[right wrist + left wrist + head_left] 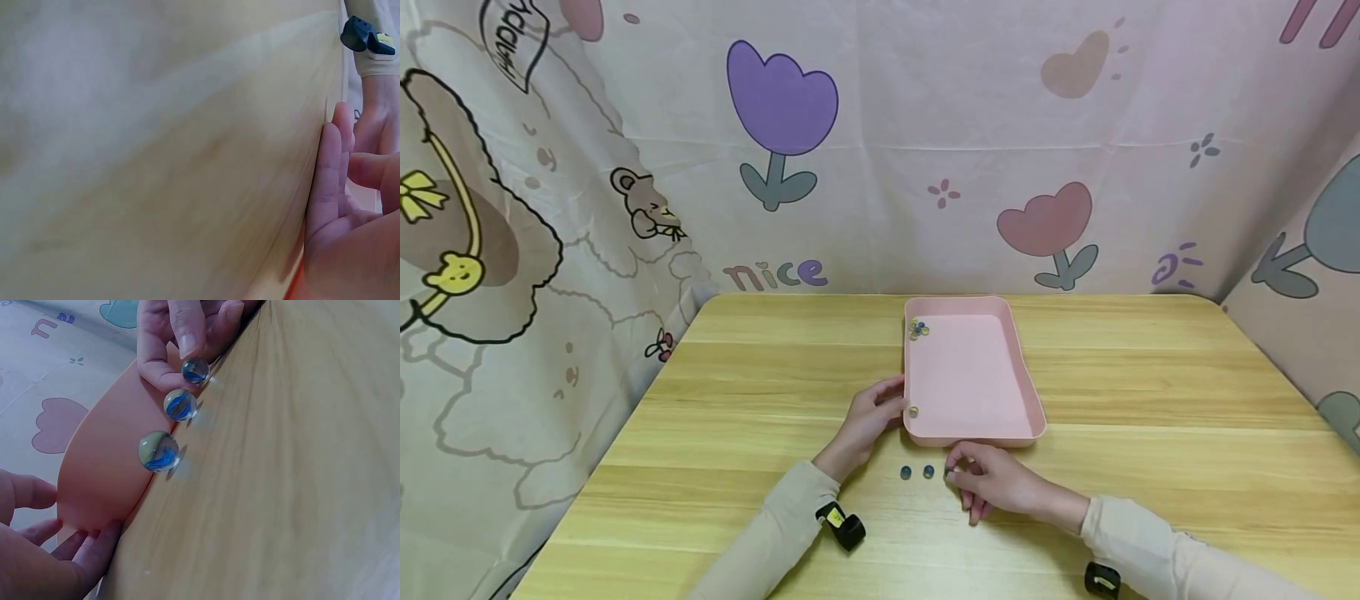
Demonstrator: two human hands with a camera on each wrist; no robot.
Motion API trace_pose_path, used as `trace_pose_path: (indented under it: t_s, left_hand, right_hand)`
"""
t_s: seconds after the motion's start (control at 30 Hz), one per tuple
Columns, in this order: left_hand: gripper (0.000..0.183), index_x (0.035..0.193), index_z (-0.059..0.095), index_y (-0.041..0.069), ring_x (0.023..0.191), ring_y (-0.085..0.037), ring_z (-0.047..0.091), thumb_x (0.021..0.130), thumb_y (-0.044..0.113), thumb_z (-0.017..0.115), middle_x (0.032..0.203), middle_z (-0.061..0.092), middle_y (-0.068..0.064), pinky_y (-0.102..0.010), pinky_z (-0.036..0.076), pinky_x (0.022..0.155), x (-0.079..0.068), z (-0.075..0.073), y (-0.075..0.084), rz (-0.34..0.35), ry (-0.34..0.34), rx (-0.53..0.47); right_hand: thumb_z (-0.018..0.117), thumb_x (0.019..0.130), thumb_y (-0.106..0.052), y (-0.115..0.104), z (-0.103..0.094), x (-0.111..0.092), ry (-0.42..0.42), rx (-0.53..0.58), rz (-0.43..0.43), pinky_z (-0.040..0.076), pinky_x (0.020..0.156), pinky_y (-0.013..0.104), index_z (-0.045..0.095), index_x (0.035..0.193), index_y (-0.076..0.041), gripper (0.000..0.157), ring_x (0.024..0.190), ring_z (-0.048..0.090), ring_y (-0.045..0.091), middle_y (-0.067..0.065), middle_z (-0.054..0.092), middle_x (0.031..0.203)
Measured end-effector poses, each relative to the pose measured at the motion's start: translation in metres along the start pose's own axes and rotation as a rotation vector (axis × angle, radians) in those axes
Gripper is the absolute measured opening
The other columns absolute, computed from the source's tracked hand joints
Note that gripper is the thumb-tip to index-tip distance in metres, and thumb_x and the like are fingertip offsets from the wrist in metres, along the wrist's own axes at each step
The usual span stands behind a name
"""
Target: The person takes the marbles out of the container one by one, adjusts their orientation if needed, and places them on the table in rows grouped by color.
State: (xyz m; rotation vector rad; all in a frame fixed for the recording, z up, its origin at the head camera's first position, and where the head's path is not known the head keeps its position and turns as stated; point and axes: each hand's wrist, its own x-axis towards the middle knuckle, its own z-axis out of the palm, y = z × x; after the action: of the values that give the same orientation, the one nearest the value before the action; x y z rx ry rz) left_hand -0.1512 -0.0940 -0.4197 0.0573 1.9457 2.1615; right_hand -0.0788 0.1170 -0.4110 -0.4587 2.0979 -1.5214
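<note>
My right hand (1000, 481) is just in front of the pink tray (1028, 375), low over the wooden table. Its thumb and index finger pinch a clear marble with a blue swirl (195, 371), the right-hand end of a short row. Two similar marbles, a middle one (180, 405) and a left one (159, 451), lie on the table beside it. My left hand (867, 421) rests against the tray's left wall close to the near corner, fingers extended and fingertips touching the pink side. Inside the tray, a yellowish marble (913, 412) sits by the near left corner.
Several marbles (918, 329) are clustered along the left wall of the tray toward its far corner. The wooden table (1150, 375) ends at a printed cloth (895, 100) behind, with more cloth at the sides. A black wrist camera (846, 529) is strapped to each sleeve.
</note>
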Motion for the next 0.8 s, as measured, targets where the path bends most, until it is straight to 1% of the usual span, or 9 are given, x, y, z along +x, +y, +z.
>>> trace_pose_path:
  t_s: [0.27,0.6,0.8]
  left_hand:
    - [0.046,0.137,0.046,-0.007,0.118,-0.035,0.052,0.093,-0.003,0.055,0.136,0.049,-0.024,-0.036,0.053,0.091,0.0005,0.0003,-0.0013,0.006,-0.007,-0.002]
    - [0.046,0.139,0.045,-0.007,0.117,-0.035,0.052,0.094,-0.002,0.054,0.136,0.048,-0.024,-0.037,0.053,0.091,-0.0008,0.0006,0.0028,0.006,-0.012,0.001]
    - [0.046,0.139,0.045,-0.006,0.118,-0.035,0.052,0.094,-0.001,0.055,0.137,0.048,-0.024,-0.037,0.053,0.091,-0.0013,0.0002,0.0016,-0.004,-0.008,0.007]
  right_hand:
    - [0.057,0.097,-0.008,0.0003,0.0001,-0.0008,0.013,-0.003,-0.001,0.055,0.044,0.030,0.053,0.108,0.003,0.016,0.050,0.061,0.022,0.009,0.059,0.065]
    - [0.058,0.095,-0.006,-0.0018,0.0009,-0.0013,0.021,-0.002,0.001,0.055,0.045,0.031,0.053,0.108,0.004,0.017,0.050,0.060,0.020,0.010,0.059,0.065]
    - [0.059,0.095,-0.006,-0.0027,0.0016,-0.0023,0.025,-0.012,0.002,0.056,0.046,0.032,0.052,0.110,0.006,0.020,0.050,0.061,0.021,0.010,0.060,0.065]
